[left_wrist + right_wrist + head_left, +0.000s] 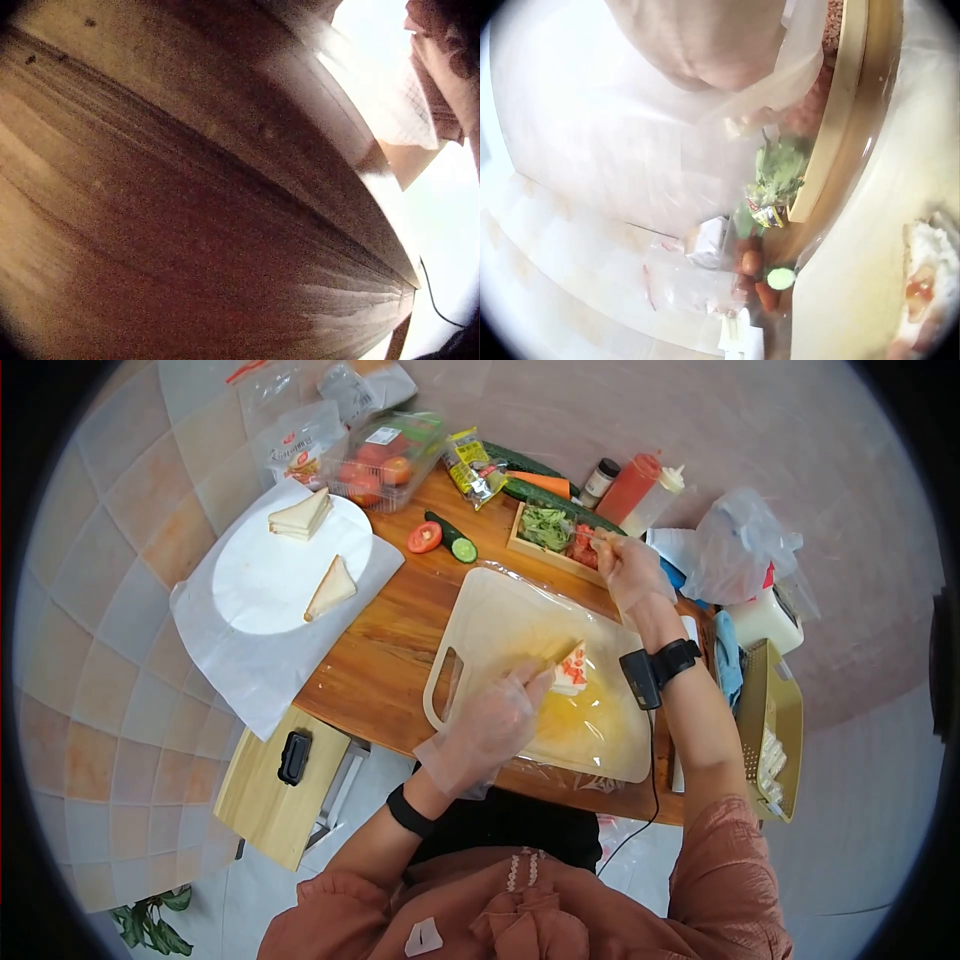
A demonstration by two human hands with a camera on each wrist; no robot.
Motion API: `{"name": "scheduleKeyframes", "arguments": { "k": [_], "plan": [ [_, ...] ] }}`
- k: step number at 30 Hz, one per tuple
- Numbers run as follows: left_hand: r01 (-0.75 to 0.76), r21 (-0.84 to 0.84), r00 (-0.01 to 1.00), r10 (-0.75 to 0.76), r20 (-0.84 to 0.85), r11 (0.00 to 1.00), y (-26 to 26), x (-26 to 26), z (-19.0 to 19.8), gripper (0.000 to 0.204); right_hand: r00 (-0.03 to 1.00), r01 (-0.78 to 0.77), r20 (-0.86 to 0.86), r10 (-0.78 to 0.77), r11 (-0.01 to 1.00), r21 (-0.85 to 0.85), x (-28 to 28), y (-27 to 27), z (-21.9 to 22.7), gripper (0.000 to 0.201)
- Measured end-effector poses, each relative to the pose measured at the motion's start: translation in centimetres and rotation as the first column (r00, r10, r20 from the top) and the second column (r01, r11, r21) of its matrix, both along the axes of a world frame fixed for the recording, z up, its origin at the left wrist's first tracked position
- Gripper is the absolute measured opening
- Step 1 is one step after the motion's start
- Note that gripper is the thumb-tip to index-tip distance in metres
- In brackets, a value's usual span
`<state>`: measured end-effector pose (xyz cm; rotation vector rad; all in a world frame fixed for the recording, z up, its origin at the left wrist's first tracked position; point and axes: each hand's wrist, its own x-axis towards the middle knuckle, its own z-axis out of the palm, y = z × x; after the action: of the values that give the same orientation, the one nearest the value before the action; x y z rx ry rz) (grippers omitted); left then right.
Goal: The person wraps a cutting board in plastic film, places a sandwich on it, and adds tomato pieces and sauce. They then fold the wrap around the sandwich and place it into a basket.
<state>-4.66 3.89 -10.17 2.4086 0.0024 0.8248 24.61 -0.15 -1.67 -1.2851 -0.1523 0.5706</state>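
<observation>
My left hand (492,722), in a clear plastic glove, grips a sandwich wedge (570,672) over the cream cutting board (480,610). The wedge's cut face is white with red bits. In the right wrist view the wedge (922,289) shows at the lower right edge. My right hand (638,572), also gloved, reaches to the wooden tray (548,558), fingers bent and tips at the diced red pieces (582,546). I cannot tell whether it pinches any. Shredded lettuce (545,528) fills the tray's left part. The left wrist view does not show the left hand.
Two sandwich wedges lie on a white plate (250,575) at left. Behind are a tomato half (424,537), a cucumber piece (463,549), a clear tomato box (385,465), and a red sauce bottle (630,488). A plastic basket (775,700) stands right. Wood (187,210) fills the left wrist view.
</observation>
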Motion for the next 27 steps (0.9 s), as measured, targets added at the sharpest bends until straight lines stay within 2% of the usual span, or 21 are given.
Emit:
{"name": "scheduleKeyframes", "arguments": {
  "k": [3,5,6,8,9,10,11,12,13,14,15,17,18,20,21,23,27],
  "plan": [
    [-0.011,-0.002,1.000,0.011,-0.016,1.000,-0.1,0.0,0.0,0.036,0.995,0.051,-0.084,-0.047,0.998,0.043,-0.2,-0.1,-0.2,0.026],
    [-0.003,-0.014,1.000,0.003,0.018,1.000,0.0,0.0,0.2,0.036,0.976,0.020,0.215,0.023,0.980,-0.197,-1.0,-0.8,-0.3,0.025],
    [-0.004,-0.014,1.000,0.004,0.018,1.000,0.1,0.0,0.2,0.036,0.976,0.019,0.214,0.024,0.980,-0.197,-0.8,-0.6,-0.3,0.025],
    [0.001,-0.004,1.000,-0.001,-0.008,1.000,0.1,-0.1,0.2,0.036,0.989,0.077,-0.131,-0.065,0.993,0.089,0.5,-0.5,-1.0,0.024],
    [0.004,-0.003,1.000,-0.004,-0.011,1.000,0.0,-0.1,0.1,0.036,0.989,0.080,-0.134,-0.068,0.993,0.089,0.8,-0.8,-1.9,0.024],
    [-0.003,0.001,1.000,0.003,-0.021,1.000,0.0,-0.1,0.2,0.037,0.939,0.009,0.339,0.056,0.982,-0.187,0.8,-0.9,-2.6,0.024],
    [-0.011,0.005,0.999,0.011,-0.031,1.000,0.0,-0.1,0.2,0.038,0.674,0.073,0.680,0.289,0.890,-0.451,0.9,-1.1,-3.1,0.024],
    [-0.010,0.006,0.999,0.011,-0.031,1.000,0.0,0.0,0.1,0.038,0.674,0.073,0.680,0.289,0.890,-0.450,1.4,-1.1,-3.2,0.024],
    [-0.013,0.016,1.000,0.014,-0.026,1.000,0.0,0.0,-0.1,0.039,0.905,-0.011,0.413,0.105,0.975,-0.223,0.3,-0.7,-1.8,0.025],
    [-0.017,0.027,1.000,0.017,-0.022,0.999,0.0,0.1,-0.2,0.040,0.999,0.004,0.042,-0.005,0.999,0.032,-0.4,-0.4,-1.0,0.027],
    [-0.017,0.028,1.000,0.018,-0.023,0.999,0.1,0.1,-0.2,0.040,0.999,0.003,0.041,-0.005,0.999,0.033,-0.6,-0.3,-0.7,0.027],
    [-0.007,0.021,1.000,0.007,-0.017,1.000,0.1,0.1,-0.2,0.041,0.980,0.013,0.200,-0.014,1.000,0.007,-0.8,-0.2,-0.4,0.024],
    [-0.004,0.023,1.000,0.004,-0.018,1.000,0.1,0.1,-0.1,0.041,0.980,0.016,0.199,-0.018,1.000,0.009,-0.7,-0.2,-0.1,0.024],
    [-0.002,0.013,1.000,0.002,-0.002,1.000,0.1,0.0,0.1,0.043,0.939,0.087,0.341,-0.043,0.990,-0.113,-1.3,0.1,1.0,0.018],
    [0.000,0.015,1.000,0.000,-0.002,1.000,0.1,0.0,0.0,0.043,0.939,0.089,0.340,-0.046,0.990,-0.112,-1.6,0.1,1.5,0.018],
    [-0.018,0.027,1.000,0.017,0.005,0.999,0.0,0.1,-0.3,0.044,0.918,0.091,0.398,-0.007,0.977,-0.191,-2.6,0.1,2.6,0.019],
    [-0.015,0.026,1.000,0.015,0.001,1.000,0.0,0.1,-0.1,0.046,0.862,0.072,0.500,0.077,0.960,-0.271,-1.5,0.4,1.8,0.021]
  ]
}}
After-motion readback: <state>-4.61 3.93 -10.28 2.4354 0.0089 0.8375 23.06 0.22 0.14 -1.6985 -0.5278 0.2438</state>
